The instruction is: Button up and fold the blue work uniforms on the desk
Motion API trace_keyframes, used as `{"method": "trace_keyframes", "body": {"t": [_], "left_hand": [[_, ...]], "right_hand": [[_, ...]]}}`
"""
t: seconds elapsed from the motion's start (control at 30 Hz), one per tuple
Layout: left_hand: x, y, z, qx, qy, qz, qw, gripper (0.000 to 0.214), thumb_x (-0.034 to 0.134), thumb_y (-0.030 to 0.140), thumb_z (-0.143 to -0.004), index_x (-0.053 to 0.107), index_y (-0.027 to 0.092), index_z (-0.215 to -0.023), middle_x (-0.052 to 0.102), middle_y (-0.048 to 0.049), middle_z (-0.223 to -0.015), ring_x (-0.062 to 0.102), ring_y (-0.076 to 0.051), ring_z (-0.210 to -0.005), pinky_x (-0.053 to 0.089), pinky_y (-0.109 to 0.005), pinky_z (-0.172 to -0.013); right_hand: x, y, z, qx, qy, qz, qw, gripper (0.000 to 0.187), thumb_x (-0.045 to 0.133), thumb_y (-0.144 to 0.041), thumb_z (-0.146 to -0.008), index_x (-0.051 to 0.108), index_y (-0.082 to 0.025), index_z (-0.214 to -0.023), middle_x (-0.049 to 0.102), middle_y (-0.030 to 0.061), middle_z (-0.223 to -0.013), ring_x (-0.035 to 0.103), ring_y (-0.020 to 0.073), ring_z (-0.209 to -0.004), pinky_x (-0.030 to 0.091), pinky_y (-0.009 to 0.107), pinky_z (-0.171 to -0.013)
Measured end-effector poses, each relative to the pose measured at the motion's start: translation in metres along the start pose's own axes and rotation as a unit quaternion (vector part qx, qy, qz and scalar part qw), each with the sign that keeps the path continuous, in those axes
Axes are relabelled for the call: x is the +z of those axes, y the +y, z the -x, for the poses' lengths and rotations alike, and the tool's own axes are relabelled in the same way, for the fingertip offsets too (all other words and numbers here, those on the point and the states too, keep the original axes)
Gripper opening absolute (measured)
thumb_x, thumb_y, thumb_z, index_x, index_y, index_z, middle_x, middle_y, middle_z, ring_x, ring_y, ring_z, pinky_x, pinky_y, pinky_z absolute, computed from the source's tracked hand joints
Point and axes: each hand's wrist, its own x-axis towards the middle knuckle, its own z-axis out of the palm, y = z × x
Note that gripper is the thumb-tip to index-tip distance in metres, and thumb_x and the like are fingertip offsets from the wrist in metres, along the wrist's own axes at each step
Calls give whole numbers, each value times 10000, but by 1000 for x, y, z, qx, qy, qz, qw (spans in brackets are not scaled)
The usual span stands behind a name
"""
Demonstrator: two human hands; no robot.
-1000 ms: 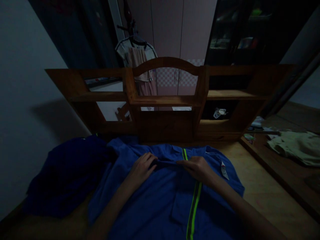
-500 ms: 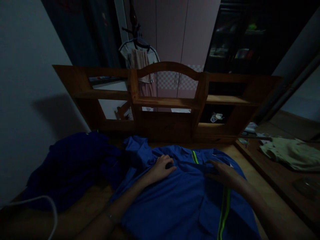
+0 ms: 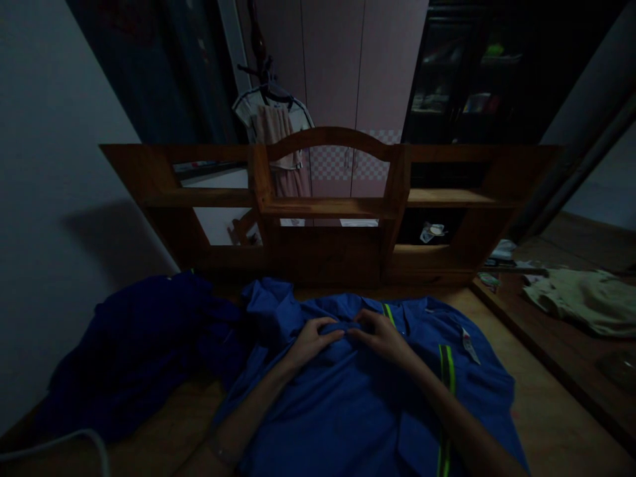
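Observation:
A blue jacket (image 3: 318,404) with yellow-green reflective strips lies spread over the wooden bed board in front of me. Near its upper middle, my left hand (image 3: 314,341) pinches a fold of the cloth between thumb and fingers. Close beside it, my right hand (image 3: 380,336) grips the same edge, its fingertips almost meeting the left ones. A small white tag (image 3: 470,346) shows on the jacket's right part. The exact spot under my fingertips is too dark to make out.
A heap of darker blue clothing (image 3: 149,344) lies at the left by the wall. The wooden headboard (image 3: 328,255) with shelves stands behind the jacket. A pale cable (image 3: 74,437) curves at the lower left. Beige cloth (image 3: 586,298) lies on the right-hand surface.
My right hand has moved left from the jacket's right part to beside my left hand, uncovering the white tag. My left hand has lowered slightly and now pinches the cloth.

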Motion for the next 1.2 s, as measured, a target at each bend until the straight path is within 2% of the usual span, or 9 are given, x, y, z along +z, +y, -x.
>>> {"method": "trace_keyframes", "body": {"t": [0.07,0.23,0.53,0.73,0.93,1.2], "left_hand": [[-1,3,1,-27,-8,18,999,377,629,438,-782,634,104,-955,621,-48,-868,549,-152,-757,415,-224,-669],[0,7,2,-47,-14,39,998,371,648,436,-770,636,112,-951,623,-51,-891,554,-154,-784,415,-222,-688],[1,12,5,-93,-10,107,990,381,698,420,-727,640,109,-939,628,-45,-840,555,-130,-704,416,-207,-627],[4,11,4,-77,14,96,992,400,701,417,-727,628,102,-964,647,-76,-911,597,-175,-795,459,-253,-722],[7,7,2,-28,86,7,996,372,683,431,-738,648,132,-957,655,-54,-963,604,-198,-903,461,-265,-811],[16,5,7,39,153,-92,983,256,613,388,-803,660,178,-942,661,-7,-935,607,-164,-892,454,-242,-831]], "right_hand": [[2,6,0,29,-23,-52,998,300,596,-442,-810,598,-160,-912,608,5,-844,539,137,-758,392,235,-654],[-2,8,0,38,-58,-143,987,331,617,-455,-788,616,-144,-902,604,2,-835,534,130,-757,398,216,-652],[-1,0,2,37,-46,-151,987,301,637,-424,-777,639,-142,-884,625,9,-849,562,146,-797,412,228,-701],[0,-1,2,42,-32,-166,985,301,645,-424,-770,642,-149,-892,632,7,-863,570,145,-802,420,226,-708],[1,4,2,44,-33,-182,982,317,645,-441,-769,652,-153,-902,639,7,-865,570,142,-793,426,222,-700],[3,6,3,47,-13,-165,985,325,638,-460,-765,661,-158,-882,639,5,-837,566,143,-770,414,225,-681]]}}
